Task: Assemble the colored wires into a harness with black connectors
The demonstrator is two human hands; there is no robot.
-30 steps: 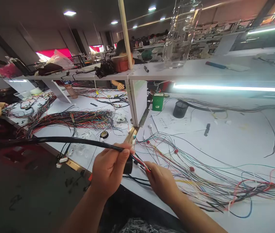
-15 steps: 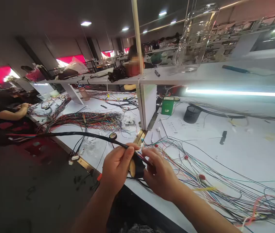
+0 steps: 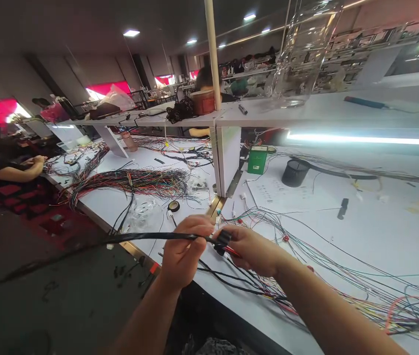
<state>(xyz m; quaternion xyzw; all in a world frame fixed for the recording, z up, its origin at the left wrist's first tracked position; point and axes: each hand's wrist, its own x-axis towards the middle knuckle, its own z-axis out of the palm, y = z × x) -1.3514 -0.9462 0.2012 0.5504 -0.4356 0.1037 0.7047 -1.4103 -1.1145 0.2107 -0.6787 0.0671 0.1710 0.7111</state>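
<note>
A long black-wrapped wire harness (image 3: 139,237) runs from the lower left into my left hand (image 3: 183,259), whose thumb and fingers are closed round it. Just right of that grip, my right hand (image 3: 256,250) pinches a roll of black tape (image 3: 224,238) against the harness. Red wires (image 3: 231,251) show beneath the roll, by the right fingers. Part of the roll is hidden by those fingers. Below my hands, black-sleeved branches (image 3: 237,283) run right into loose coloured wires (image 3: 268,222) lying on the white table (image 3: 379,246).
A thick wire bundle (image 3: 135,181) and another tape roll (image 3: 173,206) lie on the left table. Behind stand a green box (image 3: 257,160) and a black mesh cup (image 3: 294,172). A shelf (image 3: 261,117) with an upright pole crosses above. A co-worker (image 3: 6,167) sits at far left.
The harness has dropped lower on the left and swung toward me. My right hand has turned, moving the tape roll from below the harness up beside it. My left hand keeps its grip.
</note>
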